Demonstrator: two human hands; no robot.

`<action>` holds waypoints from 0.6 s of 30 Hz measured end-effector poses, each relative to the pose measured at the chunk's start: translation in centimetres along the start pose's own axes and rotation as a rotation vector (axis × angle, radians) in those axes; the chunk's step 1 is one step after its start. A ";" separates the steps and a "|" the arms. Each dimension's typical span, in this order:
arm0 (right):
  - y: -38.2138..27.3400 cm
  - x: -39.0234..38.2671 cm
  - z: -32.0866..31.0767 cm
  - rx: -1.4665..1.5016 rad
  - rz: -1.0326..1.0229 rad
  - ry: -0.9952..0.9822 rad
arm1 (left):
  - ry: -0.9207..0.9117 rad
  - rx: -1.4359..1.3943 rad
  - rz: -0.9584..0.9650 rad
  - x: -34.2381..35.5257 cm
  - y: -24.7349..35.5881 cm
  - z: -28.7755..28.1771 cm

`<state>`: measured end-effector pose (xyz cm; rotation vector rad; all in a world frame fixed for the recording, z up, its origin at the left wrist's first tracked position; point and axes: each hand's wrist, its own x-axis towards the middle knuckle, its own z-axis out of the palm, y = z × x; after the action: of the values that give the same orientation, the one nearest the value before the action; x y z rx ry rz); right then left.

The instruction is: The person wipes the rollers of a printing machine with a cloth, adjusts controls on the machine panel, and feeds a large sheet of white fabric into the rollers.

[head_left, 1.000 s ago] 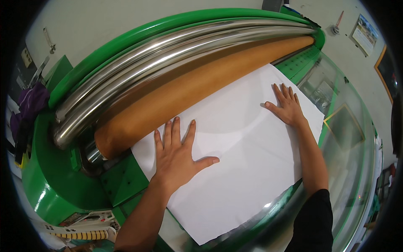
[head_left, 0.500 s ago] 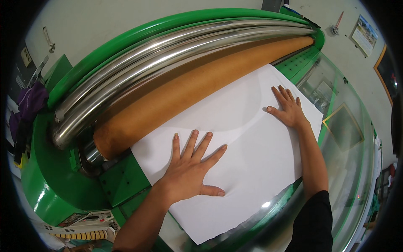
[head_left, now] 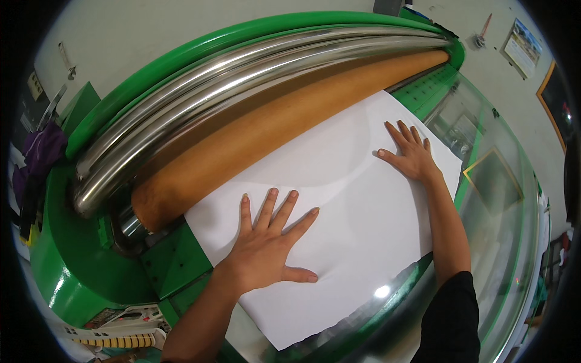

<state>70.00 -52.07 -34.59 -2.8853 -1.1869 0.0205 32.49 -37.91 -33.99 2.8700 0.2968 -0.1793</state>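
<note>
A large white sheet (head_left: pixel 357 224) lies over the glass top and the green bed of a machine, its far edge against a long brown roller (head_left: pixel 260 136). My left hand (head_left: pixel 260 254) rests flat on the near left part of the sheet, fingers spread. Farther off, my right hand (head_left: pixel 411 154) is laid on the sheet near its right edge, with its fingers also apart. Neither hand holds anything. Behind the brown roller run two shiny metal rollers (head_left: pixel 242 75), parallel to it. Whether the sheet's far edge goes under the brown roller is hidden.
A green machine housing (head_left: pixel 66 254) stands at the left, with a purple cloth (head_left: pixel 45 151) by it. The glass tabletop (head_left: pixel 502 242) stretches to the right, where a yellow-edged frame (head_left: pixel 493 181) shows. Tools and a calendar (head_left: pixel 522 48) hang on the wall.
Both hands and the sheet appear slightly farther left, but the whole view has shifted a little the same way. The hands stay flat on the sheet.
</note>
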 end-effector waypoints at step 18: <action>0.1 1.1 0.8 0.004 0.035 0.031 | -0.026 -0.007 -0.038 -0.1 -0.1 -0.1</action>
<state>70.81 -51.36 -35.41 -2.8917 -1.1302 -0.0213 32.43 -37.83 -33.95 2.8537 0.3457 -0.2222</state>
